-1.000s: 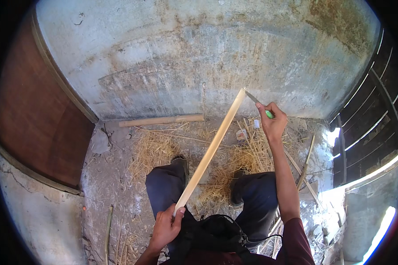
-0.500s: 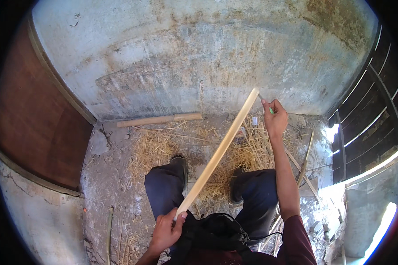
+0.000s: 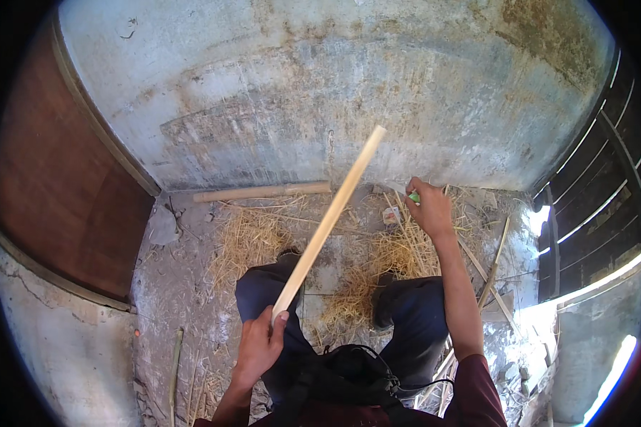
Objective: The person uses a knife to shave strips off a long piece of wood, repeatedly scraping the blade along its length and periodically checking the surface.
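My left hand [image 3: 258, 350] is closed round the near end of a long pale bamboo strip [image 3: 331, 217]. The strip slants up and away to the right, its far end free in the air in front of the wall. Out to the right, my right hand [image 3: 433, 208] grips a knife by its green handle [image 3: 414, 197]. The thin blade points left and is hard to make out against the floor. A gap separates knife and strip. Below them are my knees in dark trousers, with a black bag in my lap.
Straw-like shavings [image 3: 249, 238] lie in heaps around my feet. A thick bamboo pole [image 3: 262, 192] rests along the base of the stained wall [image 3: 320, 85]. Thin sticks [image 3: 493, 267] are scattered at right, near dark slats [image 3: 591, 199]. A brown door panel [image 3: 71, 178] stands at left.
My right hand with the knife has dropped lower and come away from the strip's far end. The strip has swung left and stands slightly steeper, its near end shifted left with my left hand.
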`<state>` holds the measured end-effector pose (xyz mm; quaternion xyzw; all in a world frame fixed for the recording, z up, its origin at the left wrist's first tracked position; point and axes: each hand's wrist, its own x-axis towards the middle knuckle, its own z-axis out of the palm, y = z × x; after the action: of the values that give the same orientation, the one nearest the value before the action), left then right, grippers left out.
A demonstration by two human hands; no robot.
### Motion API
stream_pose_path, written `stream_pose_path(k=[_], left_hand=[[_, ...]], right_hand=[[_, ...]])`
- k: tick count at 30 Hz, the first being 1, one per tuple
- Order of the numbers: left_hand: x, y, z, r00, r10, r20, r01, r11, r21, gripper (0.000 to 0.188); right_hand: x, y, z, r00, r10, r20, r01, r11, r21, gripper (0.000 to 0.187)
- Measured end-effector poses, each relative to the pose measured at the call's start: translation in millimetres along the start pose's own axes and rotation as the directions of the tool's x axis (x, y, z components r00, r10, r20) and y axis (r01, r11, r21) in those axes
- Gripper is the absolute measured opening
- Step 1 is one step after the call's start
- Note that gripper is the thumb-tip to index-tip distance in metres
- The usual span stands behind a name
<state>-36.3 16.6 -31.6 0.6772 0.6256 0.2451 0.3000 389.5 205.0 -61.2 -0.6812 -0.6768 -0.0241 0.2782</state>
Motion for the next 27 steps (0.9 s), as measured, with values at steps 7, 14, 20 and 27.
stream_pose_path(k=[7,14,20,27], left_hand=[[11.3,-6.0,15.9,0.989,0.146,0.033,-0.15,0.972,0.179,0.028],[53.7,-63.1,-18.3,0.972,0.079,-0.221,0.025,0.902,0.431,0.028],[51.5,-52.8,-26.2,0.975,0.053,-0.215,0.034,0.925,0.378,0.029],[54.2,-22.9,-15.8,0.998,0.039,-0.053,-0.029,0.983,0.181,0.034]], right_hand=[[-2.8,-26.9,-6.1,0.991,-0.083,-0.108,0.093,0.991,0.093,0.023],[-3.1,-20.3,-22.1,0.977,0.131,-0.168,-0.087,0.966,0.243,0.025],[-2.5,-25.7,-21.5,0.967,0.114,-0.227,-0.051,0.963,0.265,0.026],[-8.1,-37.1,-19.2,0.998,0.033,-0.046,-0.011,0.909,0.416,0.043]])
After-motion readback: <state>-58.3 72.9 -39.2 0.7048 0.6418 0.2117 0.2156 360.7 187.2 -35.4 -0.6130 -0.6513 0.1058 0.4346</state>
